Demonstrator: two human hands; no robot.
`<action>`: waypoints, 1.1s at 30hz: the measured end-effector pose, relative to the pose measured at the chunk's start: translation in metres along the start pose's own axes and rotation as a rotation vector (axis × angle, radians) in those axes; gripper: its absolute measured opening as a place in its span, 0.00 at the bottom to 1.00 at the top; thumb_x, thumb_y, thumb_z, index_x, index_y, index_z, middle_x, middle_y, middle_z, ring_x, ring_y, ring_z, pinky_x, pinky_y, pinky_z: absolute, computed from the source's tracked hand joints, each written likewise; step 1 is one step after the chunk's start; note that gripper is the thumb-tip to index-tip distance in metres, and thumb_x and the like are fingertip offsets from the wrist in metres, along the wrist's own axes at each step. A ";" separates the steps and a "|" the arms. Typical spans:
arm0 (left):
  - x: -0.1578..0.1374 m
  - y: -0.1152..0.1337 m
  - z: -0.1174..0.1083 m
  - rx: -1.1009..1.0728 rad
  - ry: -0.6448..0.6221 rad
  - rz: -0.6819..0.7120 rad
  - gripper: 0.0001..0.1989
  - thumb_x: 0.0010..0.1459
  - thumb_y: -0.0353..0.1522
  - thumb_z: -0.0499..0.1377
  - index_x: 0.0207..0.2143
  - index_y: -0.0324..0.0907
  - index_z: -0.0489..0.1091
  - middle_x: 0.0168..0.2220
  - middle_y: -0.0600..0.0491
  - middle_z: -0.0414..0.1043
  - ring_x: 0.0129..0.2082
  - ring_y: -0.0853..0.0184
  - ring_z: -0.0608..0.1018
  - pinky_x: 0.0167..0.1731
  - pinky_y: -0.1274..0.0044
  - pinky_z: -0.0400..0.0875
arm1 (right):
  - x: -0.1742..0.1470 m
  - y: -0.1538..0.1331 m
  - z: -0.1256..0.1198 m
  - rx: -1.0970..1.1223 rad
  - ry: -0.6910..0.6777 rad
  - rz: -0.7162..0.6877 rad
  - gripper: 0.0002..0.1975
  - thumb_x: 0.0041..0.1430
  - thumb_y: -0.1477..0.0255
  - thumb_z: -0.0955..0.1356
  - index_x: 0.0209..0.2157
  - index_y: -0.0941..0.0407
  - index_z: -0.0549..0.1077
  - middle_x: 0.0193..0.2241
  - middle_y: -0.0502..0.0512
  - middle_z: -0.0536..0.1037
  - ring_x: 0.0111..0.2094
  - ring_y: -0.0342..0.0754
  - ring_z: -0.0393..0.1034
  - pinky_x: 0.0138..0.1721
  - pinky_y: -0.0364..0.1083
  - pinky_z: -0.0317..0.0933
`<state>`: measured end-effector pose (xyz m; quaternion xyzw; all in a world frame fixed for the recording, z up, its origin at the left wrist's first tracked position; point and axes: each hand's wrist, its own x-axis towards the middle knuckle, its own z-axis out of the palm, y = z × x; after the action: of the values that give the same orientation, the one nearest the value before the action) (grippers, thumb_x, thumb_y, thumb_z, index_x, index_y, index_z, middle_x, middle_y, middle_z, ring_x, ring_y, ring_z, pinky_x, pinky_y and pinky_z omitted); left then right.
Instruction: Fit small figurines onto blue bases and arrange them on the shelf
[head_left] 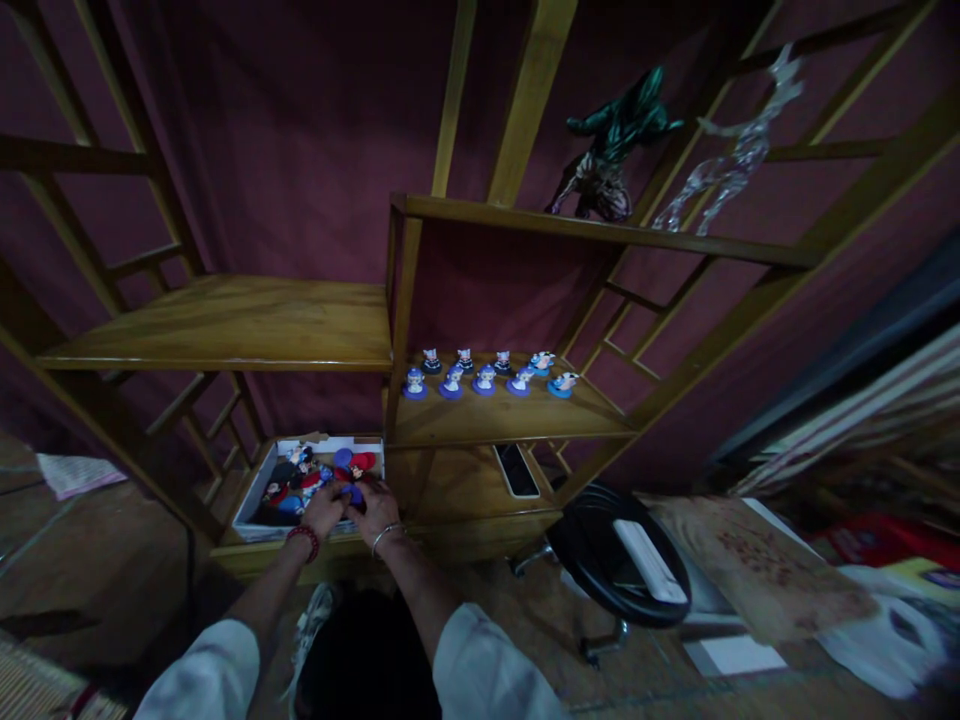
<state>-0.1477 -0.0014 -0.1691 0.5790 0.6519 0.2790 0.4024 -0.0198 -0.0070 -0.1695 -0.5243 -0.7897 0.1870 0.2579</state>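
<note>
On the lower shelf (pixel 439 485), through the head view, I see the box (pixel 259 533) of loose figures (pixel 311 482); its walls probably keep them from scattering. Near its front edge, the left hand (pixel 324 512) and right hand (pixel 375 512) meet at a purple piece (pixel 352 494), but I cannot tell whether either grip is closed. Higher, nine figurines (pixel 484 379) stand spaced in rows, perhaps so each remains visible.

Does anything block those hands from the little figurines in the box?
Nothing visible does. The white box is open on top, and the left hand and right hand are right at the figurines.
</note>
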 end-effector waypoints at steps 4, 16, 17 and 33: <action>-0.001 0.000 0.002 0.055 0.025 -0.012 0.14 0.50 0.30 0.48 0.37 0.41 0.68 0.38 0.53 0.72 0.41 0.66 0.72 0.42 0.76 0.63 | 0.000 -0.001 -0.001 0.012 0.008 0.003 0.20 0.45 0.68 0.67 0.42 0.56 0.68 0.40 0.56 0.72 0.43 0.50 0.62 0.45 0.46 0.56; 0.000 -0.003 0.004 0.149 0.005 -0.025 0.15 0.49 0.30 0.47 0.37 0.42 0.69 0.37 0.53 0.73 0.39 0.67 0.72 0.40 0.77 0.63 | -0.004 -0.004 -0.006 0.055 -0.002 0.018 0.21 0.44 0.71 0.68 0.44 0.57 0.68 0.41 0.58 0.71 0.45 0.51 0.62 0.47 0.47 0.55; -0.001 -0.002 0.004 0.155 0.000 -0.026 0.15 0.49 0.30 0.47 0.37 0.43 0.69 0.37 0.53 0.73 0.38 0.66 0.72 0.40 0.77 0.63 | -0.006 -0.004 -0.007 0.062 0.009 0.017 0.20 0.45 0.71 0.68 0.43 0.57 0.68 0.41 0.58 0.72 0.45 0.50 0.62 0.47 0.47 0.55; -0.011 0.039 0.022 0.364 0.002 -0.033 0.16 0.50 0.28 0.47 0.40 0.40 0.68 0.40 0.48 0.71 0.42 0.64 0.72 0.42 0.75 0.62 | -0.021 0.009 -0.040 -0.014 0.044 0.032 0.14 0.50 0.77 0.61 0.40 0.53 0.70 0.36 0.53 0.75 0.40 0.46 0.67 0.41 0.43 0.59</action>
<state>-0.1086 -0.0079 -0.1455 0.6312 0.7014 0.1505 0.2950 0.0175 -0.0221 -0.1475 -0.5425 -0.7767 0.1742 0.2684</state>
